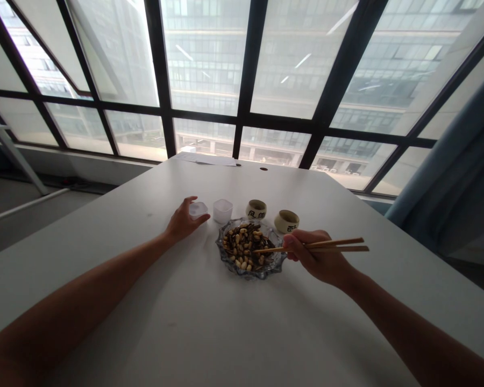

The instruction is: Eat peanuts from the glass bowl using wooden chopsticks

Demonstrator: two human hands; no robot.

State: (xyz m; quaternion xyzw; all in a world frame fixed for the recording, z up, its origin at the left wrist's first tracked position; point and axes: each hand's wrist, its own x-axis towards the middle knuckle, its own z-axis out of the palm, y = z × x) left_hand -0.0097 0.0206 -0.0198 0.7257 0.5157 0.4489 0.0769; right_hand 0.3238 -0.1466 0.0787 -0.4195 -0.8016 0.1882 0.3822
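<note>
A glass dish (pixel 280 262) of mixed nuts and seeds sits on the white table (pixel 210 333). My right hand (pixel 318 258) is closed on a pair of wooden chopsticks (pixel 339 245), whose tips reach over the dish. My left hand (pixel 183 220) is wrapped round a small clear plastic cup (pixel 199 208) left of the dish. A second clear plastic cup (pixel 222 210) stands just to its right. Two cream ceramic cups (pixel 256 208) (pixel 286 220) stand behind the dish.
A sheet of paper (pixel 210 159) lies at the table's far edge by the black-framed window. A small dark hole (pixel 263 169) shows in the tabletop there. A blue-grey curtain (pixel 460 172) hangs at the right. Floor lies beyond the left edge.
</note>
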